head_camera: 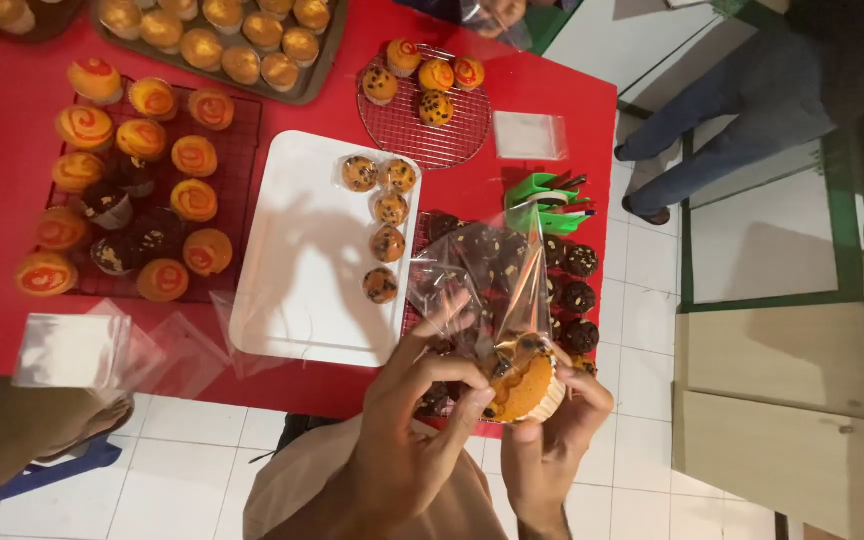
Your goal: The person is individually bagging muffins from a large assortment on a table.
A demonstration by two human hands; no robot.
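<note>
Left hand (407, 420): lower middle of the frame, fingers pinched on the edge of the clear plastic bag (482, 285), drawing its mouth open.
Right hand (552, 430): just right of the left one, cupped and closed around the paper base of the muffin (522, 380).
Muffin: golden with dark chips on top, lower middle of the frame, its top pushed into the mouth of the bag; the two hands nearly touch around it.
Bag: stands up from the muffin, crinkled and glossy, in front of the rack of dark muffins (572, 295).
Doing it well, as I judge: keep the mouth wide with the pinching fingers, press the muffin in from the base and not the crumbly top, and keep it level so the film does not drag over the chips.
Around: white tray (292, 260) with five chip muffins at centre; round wire rack (422, 135) above it; orange-swirl cupcakes (142, 140) at upper left; spare bags (72, 350) at lower left.
</note>
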